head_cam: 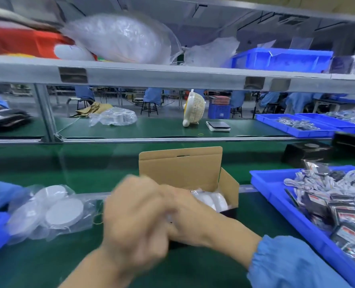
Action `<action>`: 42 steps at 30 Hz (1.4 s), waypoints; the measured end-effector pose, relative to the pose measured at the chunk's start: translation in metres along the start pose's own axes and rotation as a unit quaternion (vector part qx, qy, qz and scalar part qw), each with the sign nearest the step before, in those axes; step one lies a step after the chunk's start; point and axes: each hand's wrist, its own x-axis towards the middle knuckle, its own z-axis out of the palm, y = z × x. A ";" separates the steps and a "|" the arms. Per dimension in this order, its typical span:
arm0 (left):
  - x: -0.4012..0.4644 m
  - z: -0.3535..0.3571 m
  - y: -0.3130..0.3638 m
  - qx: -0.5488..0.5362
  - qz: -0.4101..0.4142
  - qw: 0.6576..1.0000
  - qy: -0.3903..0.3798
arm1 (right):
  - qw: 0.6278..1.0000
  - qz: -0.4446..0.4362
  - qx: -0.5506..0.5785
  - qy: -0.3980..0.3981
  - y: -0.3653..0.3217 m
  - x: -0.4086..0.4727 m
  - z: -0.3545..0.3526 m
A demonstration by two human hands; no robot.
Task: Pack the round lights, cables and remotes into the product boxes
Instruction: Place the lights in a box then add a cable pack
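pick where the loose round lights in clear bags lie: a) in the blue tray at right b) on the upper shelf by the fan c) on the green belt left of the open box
c: the bagged round lights lie on the green belt to the left of the open box, while the blue tray at right holds cables and dark packets.

**Both hands meet over the open box**

The left hand (134,217) and right hand (185,217) sit together, blurred, right in front of the open cardboard box (185,173); whether they hold anything cannot be told. White round lights (213,201) show inside the box. Bagged round lights (56,210) lie to the left on the green mat (47,265). On the right, a blue tray (276,196) holds cables (322,183) and bagged remotes (343,213).
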 end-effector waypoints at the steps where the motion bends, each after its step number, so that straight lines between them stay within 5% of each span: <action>1: 0.000 -0.004 -0.011 0.015 -0.063 0.997 0.034 | 0.998 -0.036 -0.033 -0.030 0.006 -0.004 -0.005; 3: -0.003 -0.006 -0.036 0.026 -0.318 0.944 0.085 | 0.980 -0.082 -0.126 -0.129 0.011 -0.014 -0.011; 6: -0.018 0.003 -0.058 -0.099 -0.625 0.773 0.041 | 0.975 -0.016 -0.096 -0.200 0.004 -0.001 -0.023; 8: -0.036 0.012 -0.058 -0.216 -0.677 0.704 -0.020 | 0.986 -0.013 0.006 -0.168 0.003 0.005 -0.028; 9: -0.046 0.015 -0.056 -0.257 -0.669 0.696 -0.044 | 0.993 -0.006 0.056 -0.103 0.008 0.003 -0.036; 12: -0.062 0.012 -0.051 -0.307 -0.648 0.691 -0.090 | 0.974 0.075 0.094 0.193 0.052 -0.019 -0.077; 14: -0.064 0.012 -0.056 -0.308 -0.650 0.688 -0.096 | 0.911 0.221 0.126 0.325 0.089 -0.038 -0.101; 16: -0.062 0.015 -0.059 -0.294 -0.635 0.704 -0.120 | 0.839 0.348 0.322 0.268 0.114 -0.055 -0.106; 19: -0.060 0.021 -0.063 -0.279 -0.602 0.736 -0.139 | 0.734 0.371 0.560 0.098 0.117 -0.075 -0.078; 25: -0.054 0.011 -0.064 -0.211 -0.465 0.849 -0.137 | 0.853 0.310 0.396 0.139 0.101 -0.081 -0.049; 29: -0.063 0.007 -0.054 -0.201 -0.445 0.854 -0.181 | 0.906 0.237 0.335 0.100 0.101 -0.104 -0.048; 32: -0.066 0.012 -0.047 -0.193 -0.440 0.861 -0.169 | 0.910 0.257 0.325 0.014 0.100 -0.108 -0.057; 38: -0.061 0.013 -0.047 -0.174 -0.432 0.868 -0.170 | 0.916 0.263 0.291 0.082 0.093 -0.102 -0.050; 42: -0.065 0.006 -0.044 -0.163 -0.401 0.872 -0.227 | 0.921 0.257 0.290 0.046 0.092 -0.108 -0.055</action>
